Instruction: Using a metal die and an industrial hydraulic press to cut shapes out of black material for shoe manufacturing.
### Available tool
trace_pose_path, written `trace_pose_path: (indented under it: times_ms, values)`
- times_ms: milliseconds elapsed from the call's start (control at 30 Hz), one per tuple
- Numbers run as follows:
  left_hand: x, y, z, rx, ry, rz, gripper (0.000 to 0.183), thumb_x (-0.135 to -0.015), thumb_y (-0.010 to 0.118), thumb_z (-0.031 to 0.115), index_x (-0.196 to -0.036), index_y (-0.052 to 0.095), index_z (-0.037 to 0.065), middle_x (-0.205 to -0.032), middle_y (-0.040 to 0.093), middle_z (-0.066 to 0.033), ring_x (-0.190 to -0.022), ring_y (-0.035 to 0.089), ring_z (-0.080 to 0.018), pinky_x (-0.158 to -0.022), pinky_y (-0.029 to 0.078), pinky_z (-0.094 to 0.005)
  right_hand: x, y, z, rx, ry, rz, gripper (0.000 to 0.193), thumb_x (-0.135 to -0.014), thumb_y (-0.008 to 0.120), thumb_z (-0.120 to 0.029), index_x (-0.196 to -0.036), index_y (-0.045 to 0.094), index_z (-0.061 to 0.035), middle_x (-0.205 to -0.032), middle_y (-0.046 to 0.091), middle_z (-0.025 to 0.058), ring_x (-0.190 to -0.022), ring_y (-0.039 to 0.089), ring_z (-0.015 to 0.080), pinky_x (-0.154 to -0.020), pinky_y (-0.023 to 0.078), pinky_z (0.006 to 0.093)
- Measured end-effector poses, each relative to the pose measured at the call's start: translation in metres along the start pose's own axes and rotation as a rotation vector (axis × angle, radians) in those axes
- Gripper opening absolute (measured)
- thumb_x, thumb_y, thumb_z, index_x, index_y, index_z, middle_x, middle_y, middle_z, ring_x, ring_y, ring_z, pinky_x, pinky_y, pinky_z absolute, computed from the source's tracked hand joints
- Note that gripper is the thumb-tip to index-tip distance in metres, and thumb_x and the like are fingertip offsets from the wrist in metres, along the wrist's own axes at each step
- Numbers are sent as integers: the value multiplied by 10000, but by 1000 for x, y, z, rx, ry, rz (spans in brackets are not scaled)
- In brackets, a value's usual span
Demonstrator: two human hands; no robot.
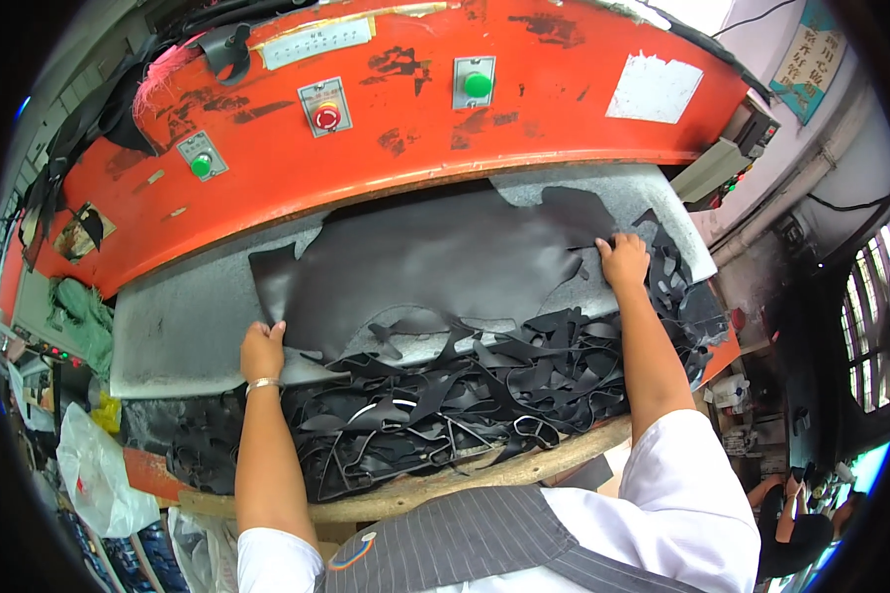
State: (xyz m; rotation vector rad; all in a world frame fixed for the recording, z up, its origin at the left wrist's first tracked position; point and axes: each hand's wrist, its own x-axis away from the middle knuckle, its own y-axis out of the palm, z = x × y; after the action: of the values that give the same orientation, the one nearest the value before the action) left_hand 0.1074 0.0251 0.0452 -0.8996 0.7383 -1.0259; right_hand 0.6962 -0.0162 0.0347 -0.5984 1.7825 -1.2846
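Note:
A large dark brown-black sheet of leather point(425, 262) with ragged, cut-out edges lies spread over a pale grey cutting board point(178, 316). At its lower left corner, my left hand point(263, 351) pinches the edge between thumb and fingers. My right hand point(625, 262) grips the sheet's right end, with the fingertips partly hidden behind the hand. Between my forearms, a thick heap of black leather offcuts point(485, 381) covers the near side of the board and runs up along its right end.
An orange-red machine beam point(396, 79) spans the far side, carrying a red button point(326, 117) and green buttons point(477, 85). A wooden rail point(415, 494) edges the near side. Plastic bags point(99, 465) hang at left. Another person point(801, 539) is at the lower right.

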Motion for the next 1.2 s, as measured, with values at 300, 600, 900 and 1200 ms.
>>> trace_pose_path:
  times_ms: [300, 600, 900, 1200]
  values:
    - [-1, 9, 6, -27, 84, 11, 352, -857, 636, 420, -837, 565, 76, -823, 658, -141, -782, 626, -356, -655, 464, -462, -24, 25, -35, -669, 225, -319, 711, -777, 663, -567, -1227, 607, -19, -1225, 603, 222, -1173, 540, 383, -978, 437, 413]
    - [-4, 1, -21, -71, 93, 60, 318, -881, 613, 391, -824, 557, 83, -800, 643, -128, -741, 617, -354, -631, 458, -446, 1, -3, -60, -236, -319, -499, 727, -675, 777, -537, -1210, 611, -73, -1339, 475, 219, -1201, 459, 423, -1011, 401, 438]
    - [-7, 6, -20, -61, 127, 62, 317, -886, 607, 381, -826, 548, 75, -808, 645, -124, -735, 614, -354, -624, 454, -454, -14, -19, 19, 361, -264, -1062, 450, -809, 700, -385, -1058, 685, -11, -1003, 684, 201, -975, 646, 345, -831, 499, 421]
    - [-6, 14, -17, -38, 189, 114, 329, -909, 581, 389, -812, 527, 79, -757, 614, -104, -690, 597, -341, -597, 440, -451, -28, -23, 14, -24, -66, -526, 537, -828, 627, -538, -927, 719, -18, -914, 680, 238, -893, 655, 379, -812, 499, 441]
